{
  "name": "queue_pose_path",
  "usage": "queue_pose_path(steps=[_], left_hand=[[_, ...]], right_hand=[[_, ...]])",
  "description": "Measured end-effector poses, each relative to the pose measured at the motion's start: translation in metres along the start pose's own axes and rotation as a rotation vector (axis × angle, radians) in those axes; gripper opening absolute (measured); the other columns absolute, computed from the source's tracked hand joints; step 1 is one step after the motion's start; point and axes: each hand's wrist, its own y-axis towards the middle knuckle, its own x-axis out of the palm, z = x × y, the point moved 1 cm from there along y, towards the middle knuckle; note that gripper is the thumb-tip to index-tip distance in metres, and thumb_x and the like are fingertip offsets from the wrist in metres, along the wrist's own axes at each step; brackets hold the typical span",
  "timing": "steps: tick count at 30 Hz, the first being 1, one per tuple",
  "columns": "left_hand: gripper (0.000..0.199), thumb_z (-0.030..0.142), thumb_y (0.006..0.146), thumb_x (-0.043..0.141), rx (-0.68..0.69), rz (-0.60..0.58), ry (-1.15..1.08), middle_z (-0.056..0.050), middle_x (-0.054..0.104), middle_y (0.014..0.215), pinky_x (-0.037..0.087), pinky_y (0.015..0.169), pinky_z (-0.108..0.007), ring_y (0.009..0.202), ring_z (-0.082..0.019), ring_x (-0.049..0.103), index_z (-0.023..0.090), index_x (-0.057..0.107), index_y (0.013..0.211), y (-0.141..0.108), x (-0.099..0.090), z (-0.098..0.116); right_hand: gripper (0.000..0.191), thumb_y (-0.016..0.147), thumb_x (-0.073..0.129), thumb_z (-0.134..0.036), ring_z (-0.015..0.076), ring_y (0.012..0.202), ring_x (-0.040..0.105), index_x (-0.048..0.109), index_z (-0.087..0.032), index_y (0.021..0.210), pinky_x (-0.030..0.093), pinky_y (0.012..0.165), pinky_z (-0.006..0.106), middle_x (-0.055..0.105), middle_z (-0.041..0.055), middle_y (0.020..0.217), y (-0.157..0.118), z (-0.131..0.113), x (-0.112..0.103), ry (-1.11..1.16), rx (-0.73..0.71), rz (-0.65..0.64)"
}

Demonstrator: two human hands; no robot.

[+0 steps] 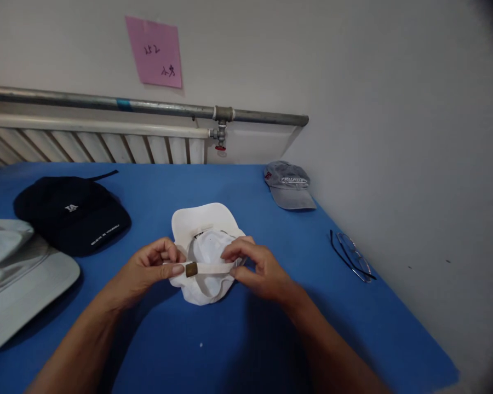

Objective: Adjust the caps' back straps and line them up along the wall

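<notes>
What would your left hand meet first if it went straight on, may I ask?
The left hand would probably meet the brass-coloured metal buckle on the white cloth strap; depth is unclear.

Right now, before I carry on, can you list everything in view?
White cap: one, white, mid-table, between the hands
Buckle: one, brass-coloured, on its strap
Dark cap: one, near-black, left
Pale cap: one, pale grey, left edge
Grey cap: one, grey, far right
Glasses: one pair, dark temples, right edge
Table: one, blue, below
Note: one, pink, on wall
Wall: greyish, behind and right
Radiator: one, white, behind table
Pipe: metallic, above radiator
Valve: one, red handle, radiator's right end
Hands: two, left by buckle, right at strap's other side
</notes>
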Motion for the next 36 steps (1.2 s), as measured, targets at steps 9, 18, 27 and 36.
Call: queue_pose_path(steps=[9, 18, 27, 36], left_hand=[[0.025, 0.028, 0.075, 0.075, 0.0, 0.017, 0.04, 0.002, 0.058, 0.074, 0.039, 0.061, -0.022, 0.065, -0.008, 0.05, 0.015, 0.054, 0.075, -0.001, 0.016, 0.005], [0.022, 0.032, 0.08, 0.069, -0.011, -0.112, 0.209, 0.001, 0.057, 0.076, 0.041, 0.064, -0.023, 0.07, -0.011, 0.051, 0.016, 0.055, 0.081, -0.007, 0.027, 0.007], [0.02, 0.036, 0.083, 0.063, 0.042, -0.15, 0.488, -0.002, 0.059, 0.081, 0.041, 0.07, -0.027, 0.078, -0.016, 0.053, 0.017, 0.057, 0.082, -0.009, 0.025, 0.011], [0.022, 0.034, 0.083, 0.06, 0.017, -0.132, 0.427, -0.003, 0.06, 0.084, 0.043, 0.067, -0.026, 0.075, -0.015, 0.053, 0.016, 0.053, 0.072, -0.009, 0.022, 0.006]], right_hand=[[0.009, 0.076, 0.066, -0.022, 0.0185, 0.083, 0.058, 0.063, -0.021, 0.084, 0.035, 0.091, 0.038, 0.067, 0.0011, 0.081, 0.0, -0.008, 0.002, -0.18, -0.107, 0.062], [0.014, 0.081, 0.07, -0.032, 0.0147, 0.074, 0.057, 0.066, -0.019, 0.078, 0.039, 0.073, 0.027, 0.065, 0.0001, 0.073, -0.002, -0.012, 0.022, -0.284, -0.095, -0.212], [0.015, 0.085, 0.064, -0.027, 0.0117, 0.067, 0.051, 0.063, -0.018, 0.074, 0.034, 0.065, 0.024, 0.059, -0.0019, 0.068, -0.002, -0.004, 0.026, -0.296, -0.034, -0.271], [0.019, 0.089, 0.055, -0.022, 0.0111, 0.067, 0.054, 0.063, -0.018, 0.073, 0.036, 0.066, 0.024, 0.063, -0.001, 0.069, -0.002, 0.0, 0.026, -0.248, -0.024, -0.247]])
